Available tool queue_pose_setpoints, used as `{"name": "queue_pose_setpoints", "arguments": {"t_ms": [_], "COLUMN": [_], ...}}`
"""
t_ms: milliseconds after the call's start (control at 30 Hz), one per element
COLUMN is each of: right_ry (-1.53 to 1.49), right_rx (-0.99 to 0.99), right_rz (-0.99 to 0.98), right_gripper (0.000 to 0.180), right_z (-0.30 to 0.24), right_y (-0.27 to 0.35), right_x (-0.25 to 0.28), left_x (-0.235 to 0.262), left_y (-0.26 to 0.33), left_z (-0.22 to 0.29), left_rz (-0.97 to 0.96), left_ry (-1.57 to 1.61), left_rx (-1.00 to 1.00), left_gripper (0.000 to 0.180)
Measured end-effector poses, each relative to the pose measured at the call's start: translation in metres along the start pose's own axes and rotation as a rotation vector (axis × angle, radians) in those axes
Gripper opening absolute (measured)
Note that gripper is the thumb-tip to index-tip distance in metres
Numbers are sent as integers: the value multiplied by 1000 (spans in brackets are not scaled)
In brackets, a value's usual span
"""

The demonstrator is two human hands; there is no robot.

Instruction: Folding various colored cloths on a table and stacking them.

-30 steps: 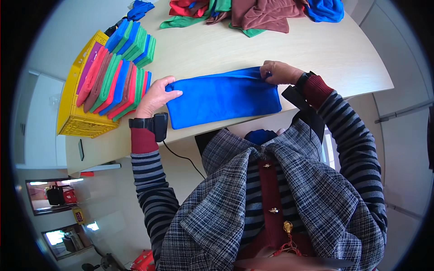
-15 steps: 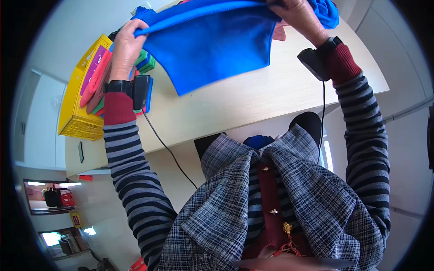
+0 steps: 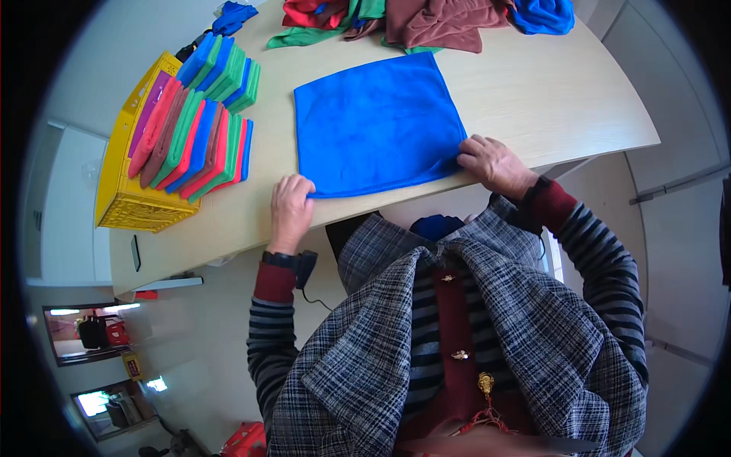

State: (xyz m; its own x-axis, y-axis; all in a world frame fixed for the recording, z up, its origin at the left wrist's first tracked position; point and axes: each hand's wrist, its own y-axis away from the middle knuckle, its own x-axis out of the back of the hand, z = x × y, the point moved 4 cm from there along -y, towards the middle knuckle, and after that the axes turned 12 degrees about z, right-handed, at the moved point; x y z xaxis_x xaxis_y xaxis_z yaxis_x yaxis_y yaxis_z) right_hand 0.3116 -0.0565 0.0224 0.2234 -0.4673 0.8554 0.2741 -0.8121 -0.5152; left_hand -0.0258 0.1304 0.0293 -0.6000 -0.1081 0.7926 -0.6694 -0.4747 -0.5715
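A blue cloth (image 3: 377, 126) lies spread out as a rough square on the pale tabletop, its near edge close to the table's front edge. My left hand (image 3: 292, 209) pinches its near left corner between closed fingers. At the near right corner, my right hand (image 3: 493, 161) grips the cloth the same way. Slight ripples show across the cloth, which looks nearly flat.
A yellow crate (image 3: 122, 194) on the table's left side stands beside rows of folded cloths (image 3: 202, 145) in red, brown, green and blue. Along the far side lie crumpled loose cloths (image 3: 438, 23). The pale table (image 3: 556, 99) has a curved-looking front edge.
Both hands have come down toward me from the far side of the table. The blue cloth, held up and hanging before, now lies spread on the tabletop.
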Motion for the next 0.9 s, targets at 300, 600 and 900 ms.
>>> {"name": "queue_pose_setpoints", "arguments": {"t_ms": [300,600,900], "right_ry": [45,-107,-102], "right_rx": [-66,-389,-443], "right_rz": [30,43,91], "right_gripper": [14,9,50], "right_z": [-9,7,-53], "right_y": [21,12,-55], "right_x": [12,31,-60], "left_x": [2,9,-47], "left_y": [31,18,-11], "left_z": [7,12,30], "left_rz": [57,-121,-19], "left_ry": [29,117,151], "left_rx": [113,87,104], "left_gripper": [18,15,30]}}
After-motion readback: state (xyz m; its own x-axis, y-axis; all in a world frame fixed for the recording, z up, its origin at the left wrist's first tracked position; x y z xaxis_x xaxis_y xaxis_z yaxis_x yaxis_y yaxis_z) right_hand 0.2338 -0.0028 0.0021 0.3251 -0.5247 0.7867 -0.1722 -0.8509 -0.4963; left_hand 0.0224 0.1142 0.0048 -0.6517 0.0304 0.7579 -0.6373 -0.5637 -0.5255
